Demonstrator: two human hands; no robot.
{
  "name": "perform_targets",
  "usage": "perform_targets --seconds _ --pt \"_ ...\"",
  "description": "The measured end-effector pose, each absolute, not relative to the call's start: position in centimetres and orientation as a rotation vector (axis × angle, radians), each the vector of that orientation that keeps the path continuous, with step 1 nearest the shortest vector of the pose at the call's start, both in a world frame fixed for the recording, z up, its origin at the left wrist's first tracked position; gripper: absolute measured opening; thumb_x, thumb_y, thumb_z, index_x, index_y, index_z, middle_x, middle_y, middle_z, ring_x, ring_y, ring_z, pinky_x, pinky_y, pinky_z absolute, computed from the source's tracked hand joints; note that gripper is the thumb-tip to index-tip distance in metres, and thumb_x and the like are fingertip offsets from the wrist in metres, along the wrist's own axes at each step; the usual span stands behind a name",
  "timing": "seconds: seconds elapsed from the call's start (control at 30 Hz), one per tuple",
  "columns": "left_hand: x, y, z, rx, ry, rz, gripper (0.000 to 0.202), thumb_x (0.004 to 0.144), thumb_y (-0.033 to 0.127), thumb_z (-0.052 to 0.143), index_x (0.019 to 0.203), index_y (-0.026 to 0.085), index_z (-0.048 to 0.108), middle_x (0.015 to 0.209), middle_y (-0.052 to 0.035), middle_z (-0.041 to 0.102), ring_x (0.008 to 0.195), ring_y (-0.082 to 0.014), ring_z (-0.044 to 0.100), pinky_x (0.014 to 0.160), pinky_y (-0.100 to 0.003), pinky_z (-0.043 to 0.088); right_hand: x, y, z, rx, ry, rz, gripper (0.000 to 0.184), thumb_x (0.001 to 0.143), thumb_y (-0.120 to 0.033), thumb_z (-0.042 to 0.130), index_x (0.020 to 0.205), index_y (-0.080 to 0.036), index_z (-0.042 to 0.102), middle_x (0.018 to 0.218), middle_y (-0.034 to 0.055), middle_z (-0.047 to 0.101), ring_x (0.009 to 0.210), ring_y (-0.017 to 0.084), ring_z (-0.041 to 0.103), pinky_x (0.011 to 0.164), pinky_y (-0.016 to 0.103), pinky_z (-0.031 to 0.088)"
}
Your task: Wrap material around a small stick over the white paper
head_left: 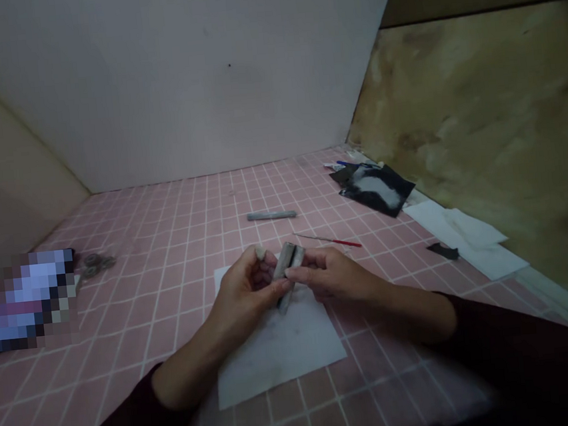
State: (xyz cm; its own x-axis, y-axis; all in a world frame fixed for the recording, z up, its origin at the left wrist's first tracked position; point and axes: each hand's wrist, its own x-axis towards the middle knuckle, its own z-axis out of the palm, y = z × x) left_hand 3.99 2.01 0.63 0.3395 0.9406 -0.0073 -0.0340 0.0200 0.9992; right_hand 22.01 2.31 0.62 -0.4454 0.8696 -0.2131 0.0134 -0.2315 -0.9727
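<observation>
Our left hand (244, 297) and right hand (333, 275) are close together, both pinching two grey bars (287, 273) above a white paper sheet (277, 354) on the pink grid mat (167, 251).

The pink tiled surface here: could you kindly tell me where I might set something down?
Open pink tile lies left of the white paper sheet, up to the grey coil. It is crowded at far right, around the black packet and white sheets.
</observation>
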Motion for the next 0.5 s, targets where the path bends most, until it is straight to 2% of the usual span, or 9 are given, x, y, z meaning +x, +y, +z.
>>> perform_targets --seconds 0.13,0.33,0.5 --pt "3.9 2.07 0.66 1.318 0.944 0.95 0.031 0.068 0.022 0.072 0.086 0.018 0.047 0.077 0.0009 0.057 0.065 -0.0098 0.056 0.059 -0.023 0.046 22.21 2.4 0.56 -1.064 -1.421 1.708 0.026 0.081 -0.042 0.064 0.086 -0.017 0.063 0.058 -0.0067 0.043 0.044 0.004 0.033 0.042 0.019 0.026" --pt "4.22 1.68 0.6 1.318 0.909 0.933 0.03 0.068 0.019 0.071 0.082 0.019 0.045 0.073 0.004 0.051 0.062 -0.0078 0.052 0.055 -0.02 0.042 22.02 2.28 0.82 -1.015 -1.559 1.546 0.02 0.079 -0.037 0.068 0.081 -0.017 0.063 0.068 -0.0035 0.053 0.06 0.008 0.047 0.058 0.023 0.038" --pt "4.17 1.82 0.77 1.287 0.932 0.877 0.032 0.064 0.02 0.073 0.082 0.018 0.046 0.073 0.0031 0.053 0.063 -0.0091 0.053 0.056 -0.022 0.042 22.14 2.21 1.08 -0.977 -1.639 1.503 0.014 0.08 -0.031 0.063 0.081 -0.017 0.06 0.06 -0.0061 0.045 0.052 0.007 0.04 0.051 0.021 0.032"
